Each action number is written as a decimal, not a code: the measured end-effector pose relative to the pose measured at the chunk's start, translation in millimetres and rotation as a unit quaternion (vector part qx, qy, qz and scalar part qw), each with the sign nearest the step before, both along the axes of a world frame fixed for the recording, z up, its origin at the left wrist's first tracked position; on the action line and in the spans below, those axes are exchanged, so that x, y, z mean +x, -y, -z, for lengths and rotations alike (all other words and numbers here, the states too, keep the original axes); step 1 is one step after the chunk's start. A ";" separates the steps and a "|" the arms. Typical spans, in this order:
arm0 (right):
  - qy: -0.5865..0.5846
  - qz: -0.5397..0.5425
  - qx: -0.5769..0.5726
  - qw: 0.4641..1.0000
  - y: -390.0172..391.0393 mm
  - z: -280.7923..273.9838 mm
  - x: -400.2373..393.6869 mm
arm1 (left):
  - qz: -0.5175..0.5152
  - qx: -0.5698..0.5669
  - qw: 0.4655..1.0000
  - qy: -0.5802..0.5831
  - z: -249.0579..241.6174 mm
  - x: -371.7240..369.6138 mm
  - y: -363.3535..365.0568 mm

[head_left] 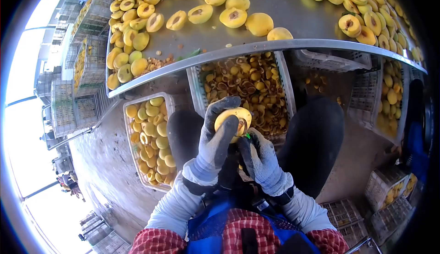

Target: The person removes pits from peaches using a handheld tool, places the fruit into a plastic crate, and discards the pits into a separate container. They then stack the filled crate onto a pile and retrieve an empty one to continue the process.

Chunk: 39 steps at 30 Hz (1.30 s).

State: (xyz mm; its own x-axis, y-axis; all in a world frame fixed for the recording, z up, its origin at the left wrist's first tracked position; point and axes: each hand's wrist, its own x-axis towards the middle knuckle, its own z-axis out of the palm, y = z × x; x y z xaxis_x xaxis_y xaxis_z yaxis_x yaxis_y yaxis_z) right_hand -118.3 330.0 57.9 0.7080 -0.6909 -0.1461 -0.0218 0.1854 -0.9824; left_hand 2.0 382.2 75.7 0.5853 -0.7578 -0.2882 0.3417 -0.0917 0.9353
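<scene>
My left hand (215, 137), in a grey-and-white coated glove, grips a yellow peach half (234, 116) between thumb and fingers. Its cut side, with a brown centre, faces partly toward my right hand. My right hand (262, 160), gloved alike, is closed just below the fruit. A small tool with a bright green part (248, 135) shows at its fingertips, close to the peach; the rest is hidden in the glove. Both hands are between my knees, in front of a crate (196, 91) filled with brownish-yellow peach scraps.
A metal table (275, 6) with a raised rim spans the front, bearing many peach halves (233, 18) and loose pits. A white crate of peaches (129, 151) stands on the floor at left, another crate (364, 100) at right. Stacked crates (64, 109) line the far left.
</scene>
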 end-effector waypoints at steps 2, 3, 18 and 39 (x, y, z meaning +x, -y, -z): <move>-0.003 -0.036 0.021 0.999 -3.8 2.4 -4.8 | -0.047 -0.003 0.999 0.013 -3.9 -10.0 -0.8; -0.004 -0.052 0.029 0.998 -4.9 4.5 -6.1 | -0.068 -0.006 0.997 0.021 -5.8 -13.3 0.2; 0.160 -0.182 0.662 0.710 -29.2 -1.0 -32.2 | 0.056 -0.038 0.996 0.049 5.3 -15.1 -19.7; 0.301 -0.134 0.764 0.555 -43.6 38.8 -6.3 | -0.217 -0.022 0.929 -0.298 27.2 10.2 -94.7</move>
